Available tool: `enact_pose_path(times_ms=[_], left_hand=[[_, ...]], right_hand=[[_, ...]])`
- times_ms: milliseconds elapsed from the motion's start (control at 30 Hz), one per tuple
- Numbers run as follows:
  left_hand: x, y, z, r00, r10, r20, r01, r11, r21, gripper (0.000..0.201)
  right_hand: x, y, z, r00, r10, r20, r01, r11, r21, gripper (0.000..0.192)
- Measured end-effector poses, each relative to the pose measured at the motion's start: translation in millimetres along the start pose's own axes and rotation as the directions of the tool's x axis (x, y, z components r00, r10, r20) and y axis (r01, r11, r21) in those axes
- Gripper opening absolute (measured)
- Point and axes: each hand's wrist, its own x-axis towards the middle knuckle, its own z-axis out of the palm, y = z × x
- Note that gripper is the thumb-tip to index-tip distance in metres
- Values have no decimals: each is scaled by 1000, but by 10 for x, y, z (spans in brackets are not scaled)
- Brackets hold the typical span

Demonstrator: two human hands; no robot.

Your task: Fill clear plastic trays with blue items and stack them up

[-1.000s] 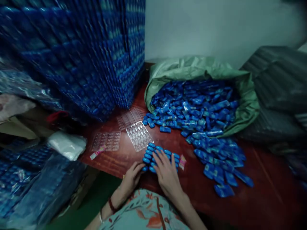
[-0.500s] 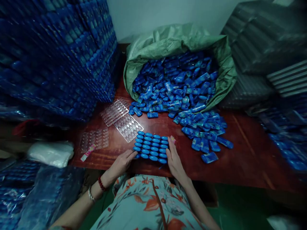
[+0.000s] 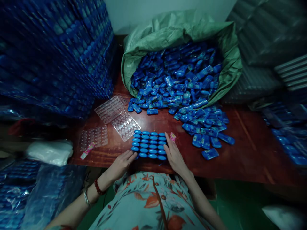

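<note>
Several small blue shrink-wrapped packets stand packed in rows as a block [image 3: 149, 145] near the table's front edge, with their rounded ends facing up. My left hand [image 3: 125, 160] has its fingers bent against the block's left front corner. On the right side, my right hand [image 3: 175, 157] presses its fingers and thumb along the block, so the rows sit between both hands. Loose packets of the same blue kind [image 3: 210, 154] lie beyond my right hand. A pink-and-white strip [image 3: 173, 137] shows by my right fingertips.
A green woven sack [image 3: 182, 30] spills blue packets onto the table [image 3: 242, 153]. Clear plastic blister trays [image 3: 126, 126] lie left of centre, with another pink strip [image 3: 88, 150] nearby. A tall stack of filled blue trays [image 3: 79, 48] rises at left; grey trays [image 3: 261, 41] are stacked at right.
The camera view has shifted slightly. The block's right-hand rows, slanting towards me before, now look more level and in line. Both hands stay at its sides.
</note>
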Motion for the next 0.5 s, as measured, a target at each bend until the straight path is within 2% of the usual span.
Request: enact_pose_path(times_ms=[100,167,300,367,400,433,500], left_hand=[[54,78,-59,990,-39,134,37,999,20,41],[60,124,-53,988,-73,139,69,997,33,41],[-71,157,74,988,-153,3,153,988,34,42],[-154,153,187,968,-223,-117,223,975,-11,39],[-175,152,247,937,-288,-198,281,958,-63,39],[-173,157,302,884,-373,-280,347,927,-141,42],[-91,192,369,733,-561,-384,447,823,-351,50]], right_hand=[[21,-15,15,999,-29,26,29,1000,-7,56],[41,-29,22,999,-30,28,30,1000,7,56],[71,-33,33,999,3,35,-6,994,109,58],[52,-11,63,1000,31,3,-31,975,219,61],[30,4,89,998,46,-30,-36,960,277,62],[0,20,125,995,64,-72,-37,946,321,62],[-69,48,217,984,93,-151,-35,937,349,62]])
